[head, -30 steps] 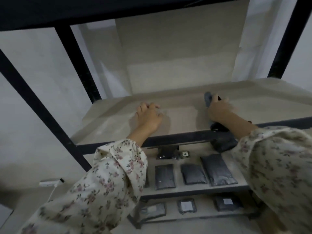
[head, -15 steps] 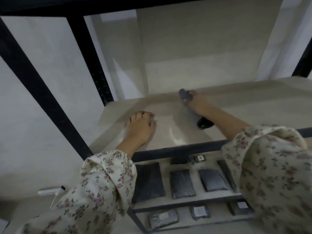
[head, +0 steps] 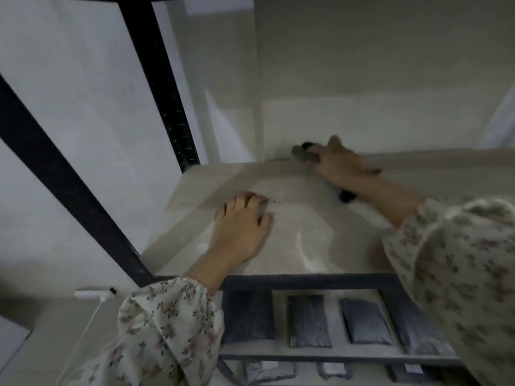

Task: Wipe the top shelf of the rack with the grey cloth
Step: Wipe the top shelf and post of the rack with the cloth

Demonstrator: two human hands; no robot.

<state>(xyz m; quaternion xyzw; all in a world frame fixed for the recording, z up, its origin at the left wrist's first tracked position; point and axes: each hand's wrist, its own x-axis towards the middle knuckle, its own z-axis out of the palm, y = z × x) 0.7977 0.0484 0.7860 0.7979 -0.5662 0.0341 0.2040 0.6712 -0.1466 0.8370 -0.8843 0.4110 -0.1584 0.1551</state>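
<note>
**Head view.**
- Right hand (head: pixel 342 168): holds the grey cloth (head: pixel 302 156) bunched under palm and fingers. It presses the cloth on the top shelf (head: pixel 306 246) at the back edge, by the wall. A second ago it was near the front rail, further right.
- Cloth: one end shows past the fingertips, another under the wrist.
- Left hand (head: pixel 242 227): flat, fingers spread, resting front-left on the shelf, as before.
- Judgement: the stroke has run front to back. The corner by the rack post (head: pixel 164 87) and the right side likely remain.

Pale walls (head: pixel 362 51), beige floor (head: pixel 53 330), dim light
</note>
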